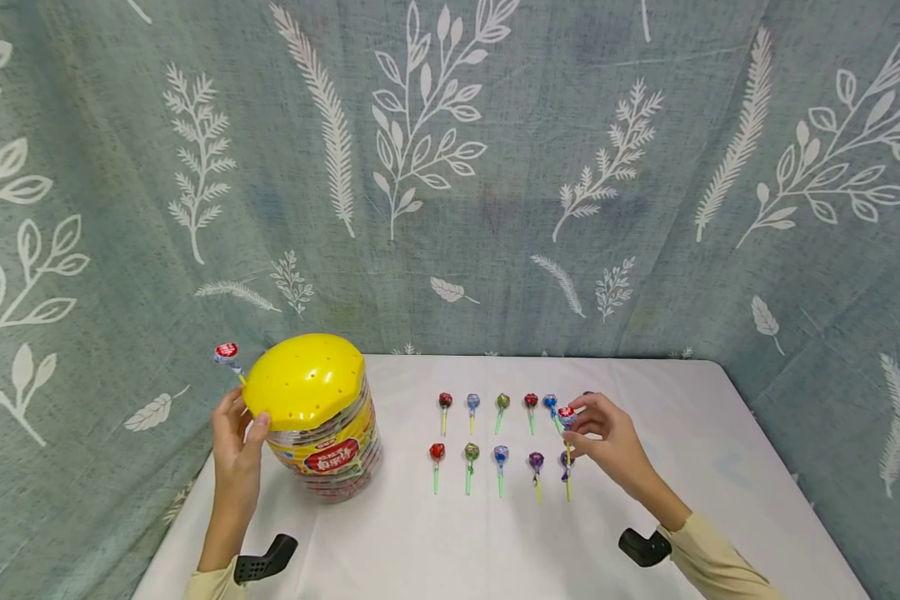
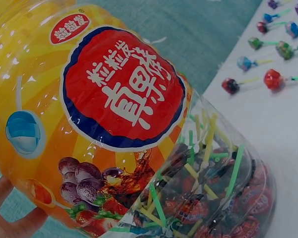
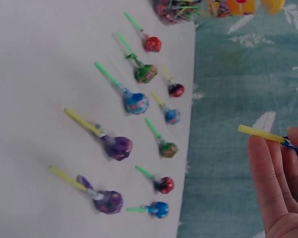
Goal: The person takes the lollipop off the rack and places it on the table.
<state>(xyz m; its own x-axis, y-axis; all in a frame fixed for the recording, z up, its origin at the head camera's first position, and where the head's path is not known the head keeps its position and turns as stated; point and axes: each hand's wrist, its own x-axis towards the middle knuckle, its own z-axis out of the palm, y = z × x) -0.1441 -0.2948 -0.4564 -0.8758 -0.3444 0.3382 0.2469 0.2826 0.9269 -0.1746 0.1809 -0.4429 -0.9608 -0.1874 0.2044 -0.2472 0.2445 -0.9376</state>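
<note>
My left hand (image 1: 237,446) grips the top of a clear plastic candy jar (image 1: 333,458) by its yellow lid (image 1: 307,379), thumb on the near side. The jar leans, and many wrapped lollipops show through its wall (image 2: 228,188). A red-topped lollipop (image 1: 227,352) sticks up beside the lid, its stick running down to my left fingers; what holds it cannot be told. My right hand (image 1: 603,437) pinches a red-and-blue wrapped lollipop (image 1: 566,416) above the table's right part. Its yellow stick (image 3: 260,133) points out past the fingers.
Lollipops lie in two rows on the white table (image 1: 450,550), sticks toward me. A red one (image 1: 437,452) starts the front row and a dark red one (image 1: 446,400) the back row. My right hand partly hides the right end. A patterned curtain (image 1: 450,208) hangs behind.
</note>
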